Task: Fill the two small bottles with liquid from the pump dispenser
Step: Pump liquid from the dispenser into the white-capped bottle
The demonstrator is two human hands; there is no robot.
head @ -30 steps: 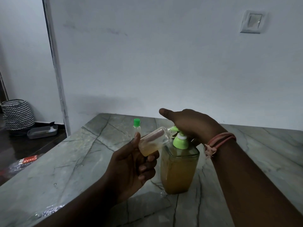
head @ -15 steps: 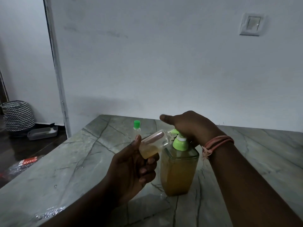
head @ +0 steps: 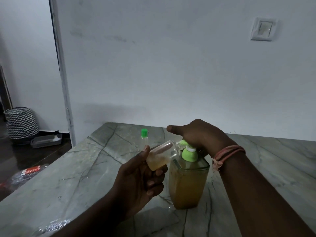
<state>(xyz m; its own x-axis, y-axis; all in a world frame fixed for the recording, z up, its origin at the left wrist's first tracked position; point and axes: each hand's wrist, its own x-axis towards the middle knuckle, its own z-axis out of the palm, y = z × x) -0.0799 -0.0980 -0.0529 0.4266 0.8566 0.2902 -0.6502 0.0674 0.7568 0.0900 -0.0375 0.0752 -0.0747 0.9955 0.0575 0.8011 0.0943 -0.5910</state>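
A square clear pump dispenser [head: 187, 183] holding amber liquid stands on the marble table [head: 82, 182], with a light green collar at its neck. My right hand [head: 198, 134] lies on top of its green pump head, covering most of it. My left hand [head: 140, 178] holds a small clear bottle [head: 162, 155] tilted on its side, its mouth against the pump's spout. Amber liquid sits in that bottle's lower end. A second small bottle [head: 144, 136] with a green cap stands upright behind, farther back on the table.
The table meets a white wall at the back, with a switch plate [head: 263, 29] high on the right. Left of the table the floor holds a zigzag-patterned basket [head: 21, 123], a grey tray [head: 46, 140] and a plastic wrapper [head: 29, 171]. A wet patch [head: 54, 225] glistens near the table's front left.
The pump head under my right hand has dipped slightly and come back up. The tilted bottle in my left hand stays at the spout.
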